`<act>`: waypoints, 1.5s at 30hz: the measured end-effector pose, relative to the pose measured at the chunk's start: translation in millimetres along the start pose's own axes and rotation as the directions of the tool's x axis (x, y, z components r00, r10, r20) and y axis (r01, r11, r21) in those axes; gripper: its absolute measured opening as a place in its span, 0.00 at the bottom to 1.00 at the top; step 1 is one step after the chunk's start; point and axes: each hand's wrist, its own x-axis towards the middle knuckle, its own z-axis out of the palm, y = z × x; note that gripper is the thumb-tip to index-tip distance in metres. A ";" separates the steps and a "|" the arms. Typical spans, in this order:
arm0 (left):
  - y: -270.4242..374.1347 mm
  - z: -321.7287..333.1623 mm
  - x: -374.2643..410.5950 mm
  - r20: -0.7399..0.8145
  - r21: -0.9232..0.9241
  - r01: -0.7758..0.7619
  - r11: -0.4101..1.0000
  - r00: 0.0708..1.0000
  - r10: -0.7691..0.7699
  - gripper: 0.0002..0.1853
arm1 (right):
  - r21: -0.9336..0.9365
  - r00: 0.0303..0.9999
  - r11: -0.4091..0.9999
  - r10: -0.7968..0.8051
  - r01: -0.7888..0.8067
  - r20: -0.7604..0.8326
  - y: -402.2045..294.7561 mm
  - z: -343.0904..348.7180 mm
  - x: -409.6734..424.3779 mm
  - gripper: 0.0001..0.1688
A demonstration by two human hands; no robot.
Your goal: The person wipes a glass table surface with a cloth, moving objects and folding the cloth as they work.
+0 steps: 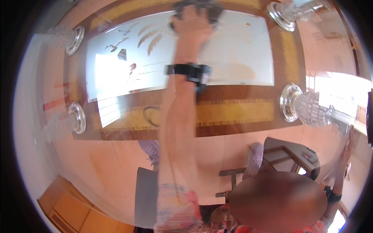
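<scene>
My left arm reaches straight out over the glass tabletop [209, 157], a black band with a small device around its wrist. At the far side, my left hand [193, 26] presses a dark, blurred cloth [215, 11] with its fingers spread over it. Under the hand lies a pale panel [233, 58] with palm fronds, birds and wavy lines on it. By the right edge of the glass, my right hand [349, 145] is seen edge-on, fingers stretched out, with nothing visible in it. A black band circles that wrist too.
Fluted clear-glass pedestals with silvery bases, such as the near right one [290, 102] and the near left one [77, 118], stand about the brown-and-yellow bordered surface [236, 112]. Shoes [256, 157] show through the glass. Orange-brown wooden furniture [78, 206] stands lower left. Reflections cross the glass.
</scene>
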 end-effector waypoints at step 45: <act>232.4 3.3 -71.9 0.054 -0.248 -0.571 0.782 0.798 0.600 0.29 | -0.025 0.997 0.997 -0.075 0.075 -0.004 -53.0 -9.9 23.4 0.29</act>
